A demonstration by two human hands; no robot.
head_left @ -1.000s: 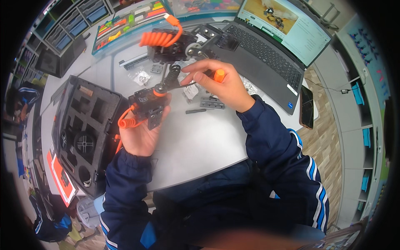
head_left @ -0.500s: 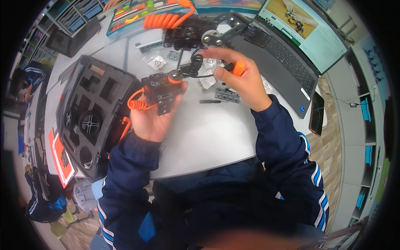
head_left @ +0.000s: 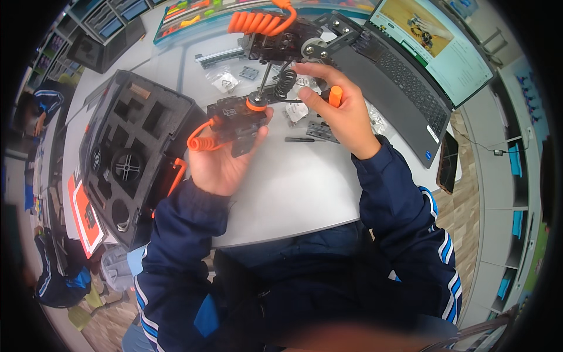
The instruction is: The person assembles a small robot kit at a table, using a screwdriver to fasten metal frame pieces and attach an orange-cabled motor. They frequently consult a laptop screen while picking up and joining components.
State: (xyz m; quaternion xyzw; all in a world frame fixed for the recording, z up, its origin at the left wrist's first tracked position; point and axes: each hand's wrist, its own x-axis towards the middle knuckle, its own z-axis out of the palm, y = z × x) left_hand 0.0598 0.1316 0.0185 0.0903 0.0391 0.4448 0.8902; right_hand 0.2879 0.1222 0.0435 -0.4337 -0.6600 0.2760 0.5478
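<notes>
You've lifted the black module (head_left: 237, 120) a little higher off the desk (head_left: 293, 188) since a second ago – your left hand (head_left: 220, 161) cradles it from below, coiled orange cable (head_left: 202, 138) trailing, so the fitting goes on. Your right hand (head_left: 337, 111) is clenched on an orange-handled tool (head_left: 335, 95) – clear parts bags (head_left: 226, 82) lie toward the far edge, a red-and-white sheet (head_left: 85, 211) beyond the foam case (head_left: 132, 158) at left.
</notes>
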